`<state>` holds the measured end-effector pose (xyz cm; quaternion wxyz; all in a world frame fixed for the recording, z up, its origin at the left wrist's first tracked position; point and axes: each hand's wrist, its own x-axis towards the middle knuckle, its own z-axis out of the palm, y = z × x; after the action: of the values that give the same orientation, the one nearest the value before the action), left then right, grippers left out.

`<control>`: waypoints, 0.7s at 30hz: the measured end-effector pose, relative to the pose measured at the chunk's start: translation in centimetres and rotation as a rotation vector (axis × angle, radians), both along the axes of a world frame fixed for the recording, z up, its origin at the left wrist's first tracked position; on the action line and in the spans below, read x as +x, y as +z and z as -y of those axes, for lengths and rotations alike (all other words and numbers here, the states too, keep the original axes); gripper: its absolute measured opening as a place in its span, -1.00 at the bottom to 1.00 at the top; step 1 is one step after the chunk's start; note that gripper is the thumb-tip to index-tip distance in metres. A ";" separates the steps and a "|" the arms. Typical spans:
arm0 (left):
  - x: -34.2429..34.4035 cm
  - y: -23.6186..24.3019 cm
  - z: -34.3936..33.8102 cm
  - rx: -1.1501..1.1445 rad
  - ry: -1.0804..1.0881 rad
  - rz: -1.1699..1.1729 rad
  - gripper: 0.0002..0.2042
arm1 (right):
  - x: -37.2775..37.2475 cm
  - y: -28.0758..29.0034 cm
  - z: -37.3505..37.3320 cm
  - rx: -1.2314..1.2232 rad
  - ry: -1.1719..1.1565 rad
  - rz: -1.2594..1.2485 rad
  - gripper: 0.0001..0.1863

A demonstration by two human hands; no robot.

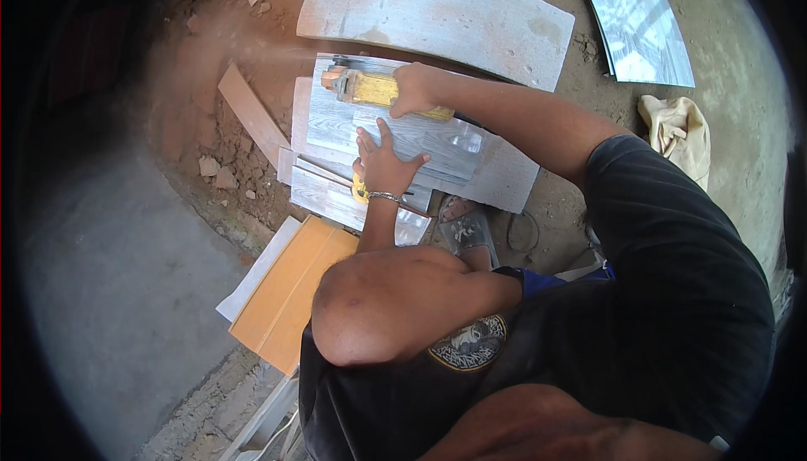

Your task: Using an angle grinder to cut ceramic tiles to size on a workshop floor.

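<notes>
The right hand (414,91) is closed around the body of a yellow angle grinder (378,89), which rests on a grey wood-grain tile (437,143) with dust streaming off to the left. The left hand (385,163) lies flat on the same tile just below the grinder, fingers spread wide and pressing down, holding nothing; a metal bracelet (385,197) circles its wrist.

A large pale slab (437,11) lies on the dirt beyond the work. To the upper right, another long glossy grey tile (639,20) rests on the ground, well apart from the cutting. The tile being cut sits on a stack of similar grey tiles (336,196). Beside the person's left knee lies an orange-yellow board (286,293) on a white sheet. A narrow wooden strip (250,112) lies at an angle left of the stack. A crumpled cream cloth (677,129) sits on the right. A grey sandal (466,230) shows below the tiles.
</notes>
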<state>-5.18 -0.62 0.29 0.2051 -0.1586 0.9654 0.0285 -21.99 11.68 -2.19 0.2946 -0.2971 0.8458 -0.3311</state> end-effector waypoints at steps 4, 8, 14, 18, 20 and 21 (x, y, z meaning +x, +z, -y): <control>0.3 -0.1 -0.1 0.007 -0.003 -0.011 0.19 | 0.2 0.4 -0.4 0.022 0.019 0.013 -0.28; 0.5 -0.2 -0.1 0.019 -0.007 -0.024 0.15 | 0.5 0.5 -1.1 -0.001 0.013 0.033 -0.28; 0.5 -0.2 -0.1 0.001 -0.020 -0.023 0.15 | 0.7 0.1 -1.8 -0.003 0.001 0.050 -0.26; 0.6 -0.2 -0.1 -0.022 -0.025 -0.014 0.15 | 1.0 0.3 -2.3 -0.015 -0.009 0.038 -0.26; 0.5 -0.3 -0.2 -0.018 -0.025 -0.009 0.15 | 1.0 0.2 -2.6 -0.021 -0.014 0.033 -0.26; 0.4 -0.3 -0.3 -0.013 -0.024 -0.005 0.15 | 1.0 0.2 -2.8 -0.014 -0.014 0.035 -0.26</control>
<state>-4.79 -0.35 -0.01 0.2020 -0.1481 0.9679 0.0201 -20.97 14.52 -1.96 0.3048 -0.2873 0.8403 -0.3441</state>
